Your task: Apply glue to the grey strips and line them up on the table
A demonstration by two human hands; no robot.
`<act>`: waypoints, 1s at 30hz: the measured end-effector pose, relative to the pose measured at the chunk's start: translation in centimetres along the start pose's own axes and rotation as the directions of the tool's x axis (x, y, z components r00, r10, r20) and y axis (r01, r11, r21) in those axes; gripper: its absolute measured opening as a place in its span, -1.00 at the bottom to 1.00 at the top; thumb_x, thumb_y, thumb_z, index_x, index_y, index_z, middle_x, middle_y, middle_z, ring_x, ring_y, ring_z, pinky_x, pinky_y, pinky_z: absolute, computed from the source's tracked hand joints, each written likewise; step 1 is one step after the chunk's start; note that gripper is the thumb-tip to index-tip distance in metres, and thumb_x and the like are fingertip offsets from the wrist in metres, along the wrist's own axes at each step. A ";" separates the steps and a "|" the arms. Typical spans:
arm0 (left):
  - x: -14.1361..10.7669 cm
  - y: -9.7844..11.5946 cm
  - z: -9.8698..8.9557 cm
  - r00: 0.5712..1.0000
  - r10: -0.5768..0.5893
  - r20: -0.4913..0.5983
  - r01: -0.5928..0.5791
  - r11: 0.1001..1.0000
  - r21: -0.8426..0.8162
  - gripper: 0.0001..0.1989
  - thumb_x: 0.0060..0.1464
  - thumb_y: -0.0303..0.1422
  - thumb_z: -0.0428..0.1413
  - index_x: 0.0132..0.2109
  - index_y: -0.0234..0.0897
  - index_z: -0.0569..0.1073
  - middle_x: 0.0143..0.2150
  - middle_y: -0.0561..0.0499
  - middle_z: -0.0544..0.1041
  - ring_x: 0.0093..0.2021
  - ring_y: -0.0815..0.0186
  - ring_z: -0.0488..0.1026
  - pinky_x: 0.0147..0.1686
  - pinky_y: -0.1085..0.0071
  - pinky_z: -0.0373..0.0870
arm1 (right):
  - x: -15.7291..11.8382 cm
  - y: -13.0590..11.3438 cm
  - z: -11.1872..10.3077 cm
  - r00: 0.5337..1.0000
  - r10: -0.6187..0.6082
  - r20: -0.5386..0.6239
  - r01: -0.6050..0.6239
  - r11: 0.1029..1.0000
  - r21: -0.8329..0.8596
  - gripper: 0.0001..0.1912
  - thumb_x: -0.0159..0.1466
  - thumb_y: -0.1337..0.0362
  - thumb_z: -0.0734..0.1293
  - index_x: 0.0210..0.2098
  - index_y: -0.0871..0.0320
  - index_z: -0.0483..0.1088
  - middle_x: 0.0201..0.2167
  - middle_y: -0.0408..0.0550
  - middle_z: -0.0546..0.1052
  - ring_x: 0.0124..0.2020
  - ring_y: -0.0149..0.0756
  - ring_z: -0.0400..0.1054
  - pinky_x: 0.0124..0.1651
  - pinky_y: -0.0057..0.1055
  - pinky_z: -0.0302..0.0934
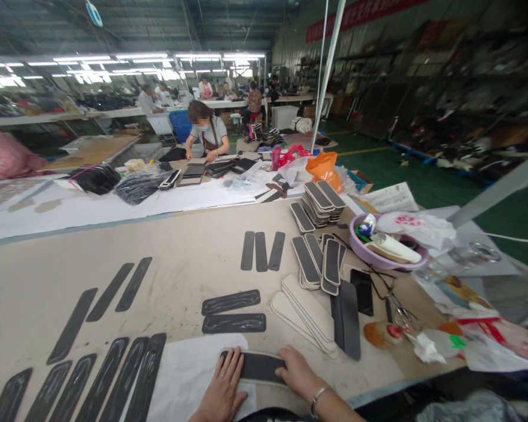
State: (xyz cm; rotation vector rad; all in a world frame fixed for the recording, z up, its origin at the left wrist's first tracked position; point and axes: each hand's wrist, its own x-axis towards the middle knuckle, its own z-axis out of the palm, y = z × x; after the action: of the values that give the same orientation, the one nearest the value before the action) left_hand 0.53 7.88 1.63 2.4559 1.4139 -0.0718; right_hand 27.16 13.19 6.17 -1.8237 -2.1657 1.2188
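Observation:
A dark grey strip on a slightly larger pale backing (260,367) lies at the near edge of the table, partly over a white sheet (180,366). My left hand (225,381) rests flat on its left end, fingers spread. At its right end, my right hand (298,370) grips the edge, thumb on top of the strip. Bare pale backing pieces (305,310) lie fanned out beyond my right hand, beside long dark strips (347,319). Shiny, wet-looking dark strips (234,323) lie farther forward, with several more (145,375) at the left.
Stacked finished-looking strips (319,205), a phone (361,292), a purple basin (387,258) and an orange-capped bottle (382,334) stand at the right. A person (209,138) works across the table; a pink sleeve (9,153) shows at far left. A metal pole (501,184) slants at the right.

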 end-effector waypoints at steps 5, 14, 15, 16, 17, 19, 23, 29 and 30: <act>-1.6 -1.7 -0.4 0.904 -0.162 -0.395 0.161 0.986 -0.035 -0.33 0.19 -0.37 -0.07 0.35 -0.11 -0.20 0.37 -0.10 -0.05 0.34 0.04 -0.06 0.18 0.01 0.18 | -0.2 1.7 -5.4 0.987 -0.145 -0.074 0.154 0.979 0.133 -0.79 0.21 0.18 0.21 -0.32 0.12 0.43 -0.32 -0.06 0.49 -0.22 -0.27 0.35 -0.13 -0.40 0.17; -5.2 -3.1 0.7 0.806 -0.333 -0.490 0.256 0.942 -0.218 -0.67 0.12 -0.29 0.01 0.04 -0.10 0.44 0.15 -0.05 0.40 0.11 0.14 0.38 0.01 0.22 0.44 | 4.7 8.4 -18.9 0.800 0.274 -0.533 -0.240 0.962 0.134 -0.37 0.24 0.02 0.07 0.08 0.43 0.25 0.03 0.31 0.38 0.11 0.02 0.21 0.15 -0.14 0.05; -5.4 -2.9 0.6 0.813 -0.336 -0.476 0.249 0.939 -0.237 -0.69 0.13 -0.28 0.00 0.01 -0.10 0.46 0.13 -0.04 0.42 0.09 0.17 0.40 0.00 0.24 0.44 | 5.0 8.8 -18.8 0.793 0.272 -0.544 -0.262 0.960 0.098 -0.36 0.24 0.06 0.09 0.12 0.47 0.19 0.09 0.36 0.30 0.18 0.05 0.11 0.20 -0.11 -0.03; -5.7 -2.8 0.5 0.813 -0.344 -0.469 0.246 0.934 -0.259 -0.70 0.14 -0.27 -0.01 -0.01 -0.10 0.47 0.10 -0.03 0.45 0.07 0.19 0.42 0.00 0.26 0.45 | 5.1 9.1 -18.4 0.797 0.261 -0.545 -0.274 0.960 0.058 -0.36 0.23 0.10 0.11 0.15 0.47 0.15 0.14 0.36 0.24 0.22 0.04 0.04 0.23 -0.12 -0.10; -5.9 -2.6 0.4 0.807 -0.358 -0.470 0.248 0.927 -0.280 -0.70 0.14 -0.26 -0.01 -0.03 -0.10 0.49 0.08 -0.02 0.47 0.05 0.21 0.44 -0.01 0.27 0.46 | 5.1 9.2 -17.6 0.813 0.243 -0.529 -0.276 0.961 0.019 -0.38 0.23 0.13 0.13 0.17 0.43 0.13 0.17 0.32 0.21 0.24 0.00 0.01 0.25 -0.16 -0.13; -6.6 -2.4 0.3 0.791 -0.387 -0.475 0.258 0.913 -0.314 -0.71 0.14 -0.22 -0.01 -0.07 -0.11 0.51 0.00 0.00 0.53 -0.02 0.23 0.49 -0.06 0.31 0.49 | 4.6 9.1 -15.1 0.864 0.216 -0.454 -0.267 0.963 -0.050 -0.41 0.19 0.17 0.20 0.16 0.33 0.17 0.16 0.22 0.25 0.20 -0.09 0.07 0.23 -0.27 -0.07; -8.3 -2.2 0.8 0.802 -0.429 -0.415 0.286 0.887 -0.364 -0.71 0.13 -0.16 -0.01 -0.14 -0.11 0.54 -0.11 0.00 0.58 -0.12 0.25 0.54 -0.13 0.35 0.52 | 3.5 8.9 -10.5 0.912 0.251 -0.324 -0.309 0.940 -0.144 -0.35 0.08 0.22 0.31 0.15 0.28 0.21 0.09 0.22 0.30 0.13 -0.02 0.17 0.12 -0.24 0.08; -9.1 -1.4 0.6 0.826 -0.488 -0.282 0.340 0.830 -0.442 -0.70 0.13 -0.16 -0.02 -0.14 -0.14 0.54 -0.09 -0.04 0.57 -0.09 0.23 0.52 -0.07 0.31 0.49 | 4.3 9.5 -9.4 0.894 0.327 -0.305 -0.405 0.881 -0.243 -0.20 0.09 0.17 0.28 0.26 0.27 -0.01 0.08 0.27 0.26 0.10 0.06 0.19 0.07 -0.17 0.10; -9.1 -1.2 0.3 0.826 -0.497 -0.266 0.349 0.821 -0.452 -0.70 0.13 -0.18 -0.01 -0.14 -0.14 0.54 -0.09 -0.05 0.57 -0.08 0.22 0.52 -0.06 0.31 0.49 | 4.5 9.8 -9.5 0.894 0.330 -0.305 -0.411 0.874 -0.259 -0.19 0.08 0.15 0.27 0.27 0.25 -0.03 0.10 0.26 0.25 0.09 0.05 0.20 0.07 -0.18 0.10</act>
State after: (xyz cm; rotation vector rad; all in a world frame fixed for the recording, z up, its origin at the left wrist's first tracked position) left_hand -5.15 0.76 2.80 1.8445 1.9128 0.5586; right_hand 38.52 21.89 5.02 -2.4664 -2.0161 0.6431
